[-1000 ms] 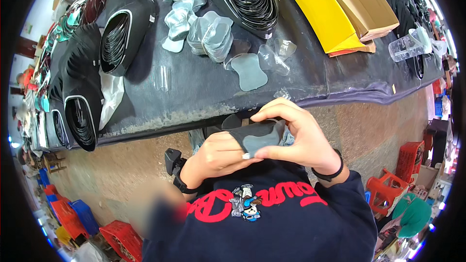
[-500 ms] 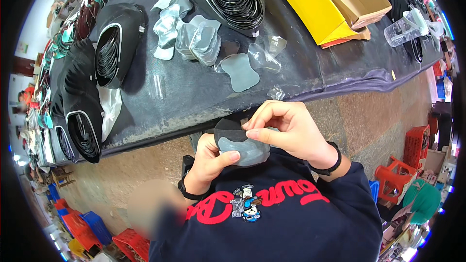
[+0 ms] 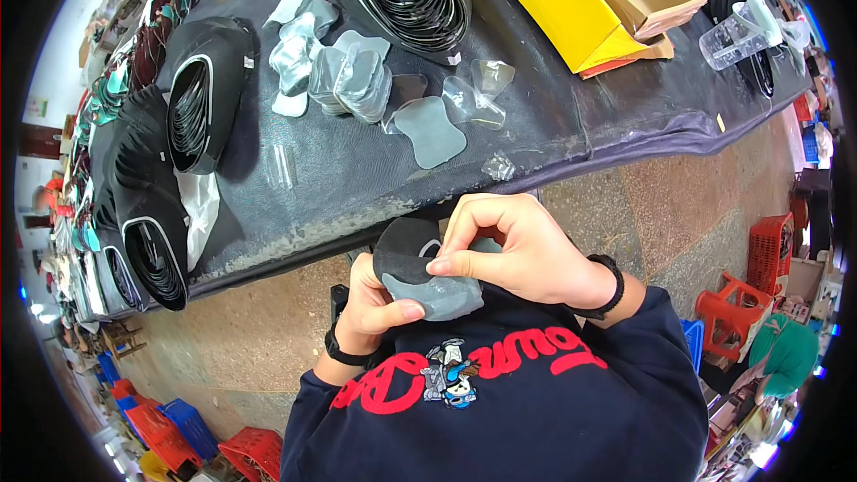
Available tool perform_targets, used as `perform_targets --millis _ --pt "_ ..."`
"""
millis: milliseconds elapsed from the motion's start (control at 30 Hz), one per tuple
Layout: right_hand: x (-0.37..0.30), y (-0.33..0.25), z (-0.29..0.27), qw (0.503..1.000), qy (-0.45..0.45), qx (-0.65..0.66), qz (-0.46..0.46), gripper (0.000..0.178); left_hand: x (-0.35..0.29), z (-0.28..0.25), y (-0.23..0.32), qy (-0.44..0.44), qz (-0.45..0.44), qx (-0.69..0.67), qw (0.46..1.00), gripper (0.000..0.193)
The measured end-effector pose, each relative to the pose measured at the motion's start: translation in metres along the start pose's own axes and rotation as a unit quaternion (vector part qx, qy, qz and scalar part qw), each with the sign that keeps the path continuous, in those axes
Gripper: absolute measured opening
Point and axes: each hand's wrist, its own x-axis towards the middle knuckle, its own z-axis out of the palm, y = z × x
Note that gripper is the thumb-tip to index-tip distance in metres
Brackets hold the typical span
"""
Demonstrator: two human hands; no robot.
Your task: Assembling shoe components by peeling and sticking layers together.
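My left hand (image 3: 368, 308) grips a black curved fabric piece (image 3: 402, 245) together with smooth grey film pieces (image 3: 446, 297), just off the table's near edge. Its thumb lies over the grey film, and the other fingers are hidden behind. Above the black piece, my right hand (image 3: 527, 250) is closed in a pinch of thumb and forefinger; what lies between the fingertips is too small to make out. A pale curved strip shows beside that pinch. Nearest on the table is a loose grey four-lobed sheet (image 3: 430, 134), with a stack of similar sheets (image 3: 350, 80) behind it.
Nested black fabric pieces with pale edges (image 3: 189, 112) stand at the left, and another bundle (image 3: 406, 4) at the back. Clear plastic scraps (image 3: 482, 98) lie mid-table. Toward the right are a yellow cardboard box (image 3: 558, 9) and a clear plastic jug (image 3: 736, 40).
Both hands and the held pieces have shifted slightly left and down in the picture. The black piece is tilted more, and a pale curved strip now shows near the right fingertips.
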Motion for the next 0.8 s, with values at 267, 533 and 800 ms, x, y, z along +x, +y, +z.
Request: perform_targets --millis 267,533,800 --pt "0.0 -0.006 -0.001 0.998 0.014 -0.056 -0.018 0.012 0.005 -0.001 0.006 -0.044 -0.013 -0.036 0.998 0.029" --pt "0.0 -0.005 -0.003 0.994 0.018 -0.1 -0.046 0.013 0.008 -0.001 0.009 -0.05 -0.007 -0.021 0.999 0.029" --pt "0.003 -0.013 -0.008 0.976 0.041 -0.171 -0.132 0.013 0.01 -0.001 0.012 -0.044 -0.006 -0.014 0.999 0.028"
